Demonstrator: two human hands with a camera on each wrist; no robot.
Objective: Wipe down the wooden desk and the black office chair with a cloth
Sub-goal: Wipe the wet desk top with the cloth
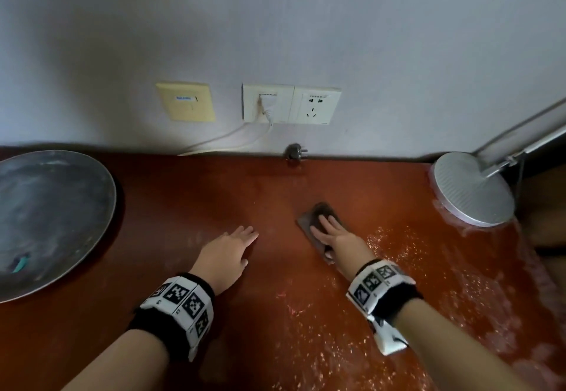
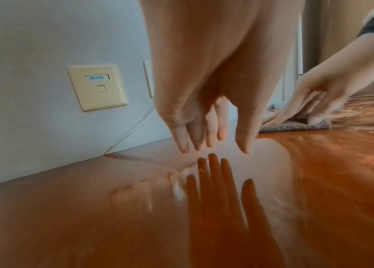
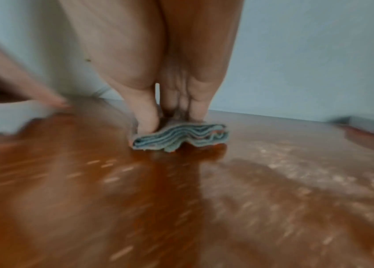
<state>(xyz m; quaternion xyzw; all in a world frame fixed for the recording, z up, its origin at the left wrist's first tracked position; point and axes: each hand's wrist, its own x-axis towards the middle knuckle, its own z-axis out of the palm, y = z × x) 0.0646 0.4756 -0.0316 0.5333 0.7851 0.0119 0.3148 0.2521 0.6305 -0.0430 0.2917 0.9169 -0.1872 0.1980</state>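
While the wooden desk (image 1: 190, 200) fills the lower part of the head view as a glossy red-brown top running to the wall, its right and near parts carry pale specks and streaks, most likely moisture or residue from the wiping. A large round metal tray (image 1: 101, 206) lies at the far left, and the round head of a desk lamp (image 1: 473, 190) hangs low over the right edge, both well apart from the working area, which leaves the middle free for strokes. No black office chair shows in any view.

The left hand (image 1: 225, 252) lies on the bare wood left of centre with its fingers straight and together, gripping nothing; it probably steadies the person's lean.

The right hand (image 1: 338, 239) presses its straight, spread fingers flat on the folded cloth (image 1: 318, 210), to the right of centre and short of the wall. The cloth lies directly under those fingers and sticks out beyond the fingertips on the far side; in the right wrist view its layered folded edge (image 3: 181, 137) shows below the thumb, which presses on the near left corner. The flat hand seems meant to spread pressure across the pad.
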